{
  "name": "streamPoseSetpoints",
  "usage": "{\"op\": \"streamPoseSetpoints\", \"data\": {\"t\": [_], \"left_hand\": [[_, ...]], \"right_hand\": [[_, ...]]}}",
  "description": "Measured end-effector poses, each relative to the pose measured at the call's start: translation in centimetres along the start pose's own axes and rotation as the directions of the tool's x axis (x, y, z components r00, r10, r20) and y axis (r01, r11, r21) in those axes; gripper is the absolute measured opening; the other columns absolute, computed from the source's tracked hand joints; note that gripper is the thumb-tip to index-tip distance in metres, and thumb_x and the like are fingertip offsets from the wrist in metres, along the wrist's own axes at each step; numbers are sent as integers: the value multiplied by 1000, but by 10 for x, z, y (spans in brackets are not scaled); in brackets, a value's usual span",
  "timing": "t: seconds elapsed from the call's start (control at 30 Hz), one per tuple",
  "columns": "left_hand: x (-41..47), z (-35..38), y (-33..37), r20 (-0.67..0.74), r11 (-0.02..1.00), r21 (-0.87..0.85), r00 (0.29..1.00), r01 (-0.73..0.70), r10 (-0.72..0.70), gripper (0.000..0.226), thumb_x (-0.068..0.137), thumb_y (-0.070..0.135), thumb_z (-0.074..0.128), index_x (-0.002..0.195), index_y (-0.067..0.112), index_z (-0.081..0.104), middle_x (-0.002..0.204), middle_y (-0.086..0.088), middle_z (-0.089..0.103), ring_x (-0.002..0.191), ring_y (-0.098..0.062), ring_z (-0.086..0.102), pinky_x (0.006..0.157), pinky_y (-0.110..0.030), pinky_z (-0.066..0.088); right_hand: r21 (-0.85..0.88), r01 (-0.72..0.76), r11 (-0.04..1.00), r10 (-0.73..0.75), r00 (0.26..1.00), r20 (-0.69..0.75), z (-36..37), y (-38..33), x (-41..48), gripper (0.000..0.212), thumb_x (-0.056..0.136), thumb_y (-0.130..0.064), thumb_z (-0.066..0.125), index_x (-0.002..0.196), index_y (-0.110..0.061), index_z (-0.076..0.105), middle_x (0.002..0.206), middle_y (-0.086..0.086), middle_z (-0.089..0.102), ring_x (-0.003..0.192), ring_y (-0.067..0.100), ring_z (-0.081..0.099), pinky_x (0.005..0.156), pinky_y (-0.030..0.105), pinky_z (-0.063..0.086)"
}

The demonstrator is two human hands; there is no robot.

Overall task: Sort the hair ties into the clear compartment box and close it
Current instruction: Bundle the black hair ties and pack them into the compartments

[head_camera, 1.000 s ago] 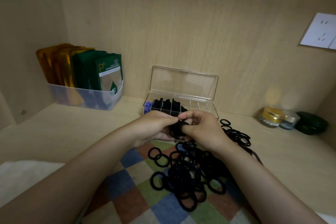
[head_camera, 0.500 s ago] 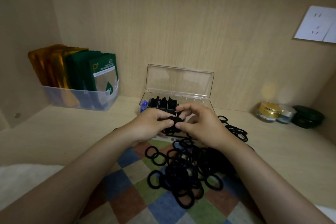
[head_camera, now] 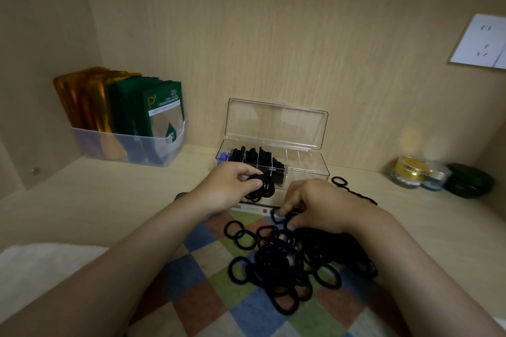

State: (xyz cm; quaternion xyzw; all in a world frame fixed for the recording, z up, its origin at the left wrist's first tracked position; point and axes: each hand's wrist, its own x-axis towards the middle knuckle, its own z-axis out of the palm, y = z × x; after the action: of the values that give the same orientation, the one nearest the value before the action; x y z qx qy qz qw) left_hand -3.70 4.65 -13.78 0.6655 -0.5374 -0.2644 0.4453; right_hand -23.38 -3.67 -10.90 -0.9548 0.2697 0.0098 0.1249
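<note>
A clear compartment box (head_camera: pixel 306 169) stands open at the back of the wooden shelf, its lid (head_camera: pixel 276 123) upright. Its left compartments hold black hair ties; the right ones look empty. My left hand (head_camera: pixel 230 186) grips a small bundle of black hair ties (head_camera: pixel 261 187) just in front of the box. My right hand (head_camera: pixel 315 205) pinches a single black hair tie (head_camera: pixel 275 215) at the top edge of a loose pile of black hair ties (head_camera: pixel 287 262) lying on a checkered cloth (head_camera: pixel 208 282). More ties (head_camera: pixel 353 191) trail to the right of the box.
A translucent bin (head_camera: pixel 128 148) of gold and green packets stands at the back left. Small jars (head_camera: pixel 410 172) and a dark green case (head_camera: pixel 469 179) sit at the back right. A wall socket (head_camera: pixel 482 41) is on the right wall. White fabric (head_camera: pixel 41 268) lies at the lower left.
My hands have parted. The left keeps the bundle of ties near the box, while the right has dropped to the pile and pinched one tie.
</note>
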Motion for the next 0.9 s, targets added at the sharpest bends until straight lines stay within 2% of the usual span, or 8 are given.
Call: {"op": "streamPoseSetpoints", "data": {"t": [0.13,0.27,0.33,0.4,0.47,0.57,0.73,0.9], "left_hand": [[-1,1,1,15,999,-33,1000,3,-2,24,94,19,65,117,23,71,97,7,75,87,-7,71,77,-23,58],[0,1,-2,13,1000,-13,1000,4,-3,31,94,23,66,124,27,68,113,2,71,89,-11,72,84,-30,60],[0,3,-2,-3,999,-47,1000,11,-12,33,94,22,66,127,27,66,114,1,67,89,-10,71,83,-29,60],[-1,4,-1,-22,996,-92,1000,15,-18,34,93,20,66,127,27,66,108,2,67,90,-10,72,84,-31,61],[-1,6,-1,-25,990,-142,999,23,-27,32,93,17,66,125,23,68,108,0,71,92,-11,72,85,-33,61],[-2,8,1,30,964,-257,998,61,-55,29,94,12,65,123,15,69,107,-5,75,98,-16,73,89,-37,59],[-7,14,8,178,878,-461,982,132,-54,27,97,7,59,122,10,68,113,-11,74,102,-21,72,81,-29,61],[-6,16,7,229,851,-501,972,159,-47,31,94,21,65,123,11,68,113,-9,74,104,-20,72,88,-35,59]], "right_hand": [[33,-38,999,39,998,-52,2,1,1,4,79,-32,80,82,-33,78,93,-14,68,88,3,61,86,34,53],[180,40,983,-1,977,-212,2,2,-1,4,85,-25,77,81,-26,74,98,-10,66,91,4,62,91,29,50],[390,38,920,71,963,-261,-2,-2,-3,6,89,-22,72,83,-23,73,90,-2,71,83,9,66,87,36,53],[594,63,802,107,963,-247,-4,-9,-5,11,94,-15,66,85,-17,72,83,8,73,73,17,66,73,42,55],[715,84,694,104,971,-215,-4,-14,-5,13,97,-9,60,88,-10,69,77,4,72,68,16,67,60,35,51],[780,46,624,155,971,-181,-1,-19,-4,11,98,-12,59,95,-5,68,74,1,71,58,14,66,45,25,46],[685,-57,726,314,914,-256,6,-20,3,11,95,-21,66,91,-12,71,58,7,68,35,8,50,36,17,36],[569,-55,820,325,863,-386,12,-20,8,8,89,-14,67,82,-16,70,53,-1,67,43,7,61,45,18,45]]}}
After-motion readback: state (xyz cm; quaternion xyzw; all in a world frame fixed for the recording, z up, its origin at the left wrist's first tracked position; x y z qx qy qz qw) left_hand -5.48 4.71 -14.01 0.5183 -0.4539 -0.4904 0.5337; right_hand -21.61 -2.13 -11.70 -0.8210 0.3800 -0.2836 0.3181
